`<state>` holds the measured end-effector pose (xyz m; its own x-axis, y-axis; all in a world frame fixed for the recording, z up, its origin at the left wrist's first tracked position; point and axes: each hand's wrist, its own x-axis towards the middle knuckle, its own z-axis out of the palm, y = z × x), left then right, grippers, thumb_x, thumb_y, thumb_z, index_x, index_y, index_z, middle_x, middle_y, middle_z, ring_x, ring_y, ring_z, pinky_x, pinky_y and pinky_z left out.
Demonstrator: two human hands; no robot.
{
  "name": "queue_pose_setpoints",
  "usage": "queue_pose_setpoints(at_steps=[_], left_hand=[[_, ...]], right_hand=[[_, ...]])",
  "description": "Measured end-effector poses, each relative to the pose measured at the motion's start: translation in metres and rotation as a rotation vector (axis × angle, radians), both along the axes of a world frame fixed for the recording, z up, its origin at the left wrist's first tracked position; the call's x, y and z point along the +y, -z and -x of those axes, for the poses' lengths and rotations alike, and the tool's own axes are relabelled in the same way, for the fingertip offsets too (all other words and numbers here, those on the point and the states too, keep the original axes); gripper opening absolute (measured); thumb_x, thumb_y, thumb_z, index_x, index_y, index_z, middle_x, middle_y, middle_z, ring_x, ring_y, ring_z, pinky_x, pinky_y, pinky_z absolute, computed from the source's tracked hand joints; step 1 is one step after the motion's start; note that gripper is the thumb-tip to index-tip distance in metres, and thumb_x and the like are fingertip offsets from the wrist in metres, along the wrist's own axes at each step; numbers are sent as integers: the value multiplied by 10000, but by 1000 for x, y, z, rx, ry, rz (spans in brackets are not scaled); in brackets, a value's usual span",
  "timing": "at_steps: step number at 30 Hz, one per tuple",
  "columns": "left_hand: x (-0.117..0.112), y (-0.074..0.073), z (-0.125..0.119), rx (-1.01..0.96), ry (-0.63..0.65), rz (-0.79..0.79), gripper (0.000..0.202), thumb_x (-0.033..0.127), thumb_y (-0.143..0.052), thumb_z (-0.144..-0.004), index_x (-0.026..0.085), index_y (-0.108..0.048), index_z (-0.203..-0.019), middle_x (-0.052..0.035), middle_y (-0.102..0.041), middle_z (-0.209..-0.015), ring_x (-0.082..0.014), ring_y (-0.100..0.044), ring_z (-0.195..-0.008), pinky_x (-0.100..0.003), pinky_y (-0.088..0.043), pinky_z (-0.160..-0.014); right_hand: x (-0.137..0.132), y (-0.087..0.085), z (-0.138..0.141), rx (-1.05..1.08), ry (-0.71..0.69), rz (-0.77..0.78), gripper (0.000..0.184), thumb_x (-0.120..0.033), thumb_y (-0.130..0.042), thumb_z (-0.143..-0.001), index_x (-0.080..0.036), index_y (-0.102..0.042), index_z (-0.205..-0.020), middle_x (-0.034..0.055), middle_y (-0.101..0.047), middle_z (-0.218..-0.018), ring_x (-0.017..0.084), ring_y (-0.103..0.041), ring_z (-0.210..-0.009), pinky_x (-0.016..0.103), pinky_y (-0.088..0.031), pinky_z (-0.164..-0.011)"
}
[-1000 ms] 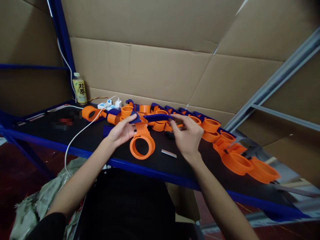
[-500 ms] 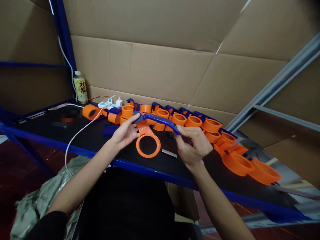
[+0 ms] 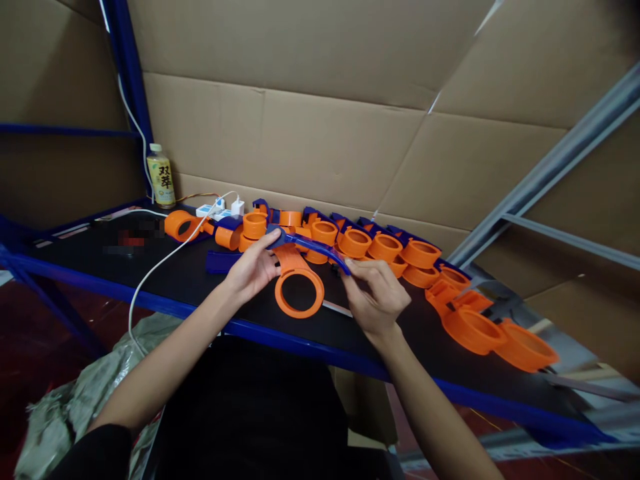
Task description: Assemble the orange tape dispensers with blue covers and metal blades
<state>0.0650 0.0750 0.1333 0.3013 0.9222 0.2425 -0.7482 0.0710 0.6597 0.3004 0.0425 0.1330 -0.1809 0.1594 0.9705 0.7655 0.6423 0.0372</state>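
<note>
An orange and blue tape dispenser (image 3: 300,303) is held up over the black tabletop, its round orange ring hanging toward me. My left hand (image 3: 253,270) is closed around its left side, with the thumb on the blue part and the fingers behind the orange body. My right hand (image 3: 377,293) pinches the far right end of the curved blue handle (image 3: 320,247). Just behind the ring and the right hand, a thin pale strip (image 3: 339,309) lies on the table, partly covered.
Several more orange and blue dispensers (image 3: 385,247) stand in a row along the back and right of the table (image 3: 180,277). A blue piece (image 3: 221,262) lies left of my hand. A yellow-labelled bottle (image 3: 161,177), a power strip (image 3: 213,211) and a white cable (image 3: 170,257) are at left.
My right hand has shifted a little left, and the handle's right end with it. The orange ring has moved slightly right and now reaches the pale strip in view.
</note>
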Motion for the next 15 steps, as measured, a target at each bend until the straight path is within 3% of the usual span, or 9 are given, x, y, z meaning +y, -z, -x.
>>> queue_pose_setpoints(at_steps=[8, 12, 15], left_hand=[[-9, -3, -6, 43, -183, -142, 299, 237, -859, -748, 167, -704, -994, -48, -771, -968, -227, -736, -953, -398, -574, -935], [-10, -3, -2, 49, -272, -239, 375, 212, -896, -687, 175, -703, -1006, -27, -751, -951, -192, -717, -909, -333, -555, -911], [-12, -1, 1, 72, -304, -315, 525, 205, -927, -628, 184, -710, -1107, -37, -742, -1034, -204, -702, -976, -305, -538, -930]], right_hand=[[-8, 12, 1, -132, -21, 126, 170, -144, -634, -935, -265, -709, -1029, 68, -768, -980, 189, -749, -850, 308, -614, -698], [-15, -1, 1, -194, -209, 382, 219, -156, -610, -945, -250, -696, -1123, 87, -729, -1184, 231, -691, -1124, 412, -583, -944], [-19, -17, 5, -59, -344, 559, 254, -197, -581, -972, -250, -674, -1202, 73, -712, -1234, 221, -671, -1158, 425, -550, -1008]])
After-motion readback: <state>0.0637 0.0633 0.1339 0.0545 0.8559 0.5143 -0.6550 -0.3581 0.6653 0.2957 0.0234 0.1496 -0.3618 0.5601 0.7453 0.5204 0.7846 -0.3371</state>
